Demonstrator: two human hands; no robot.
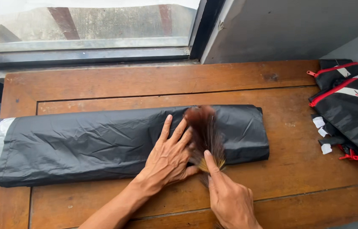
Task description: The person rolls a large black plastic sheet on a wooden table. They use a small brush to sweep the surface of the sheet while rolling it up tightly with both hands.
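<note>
It looked like a home or small workroom. A worn wooden table (153, 80) (panelled top) sat beyond the hands, under a window (86, 25) beside a plain grey wall (289, 25).

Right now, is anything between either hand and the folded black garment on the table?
Nothing visible for the left hand: it lies flat on the folded black garment. The right hand holds a brown feather brush whose blurred bristles lie over the garment, so the brush sits between that hand and the fabric.
</note>
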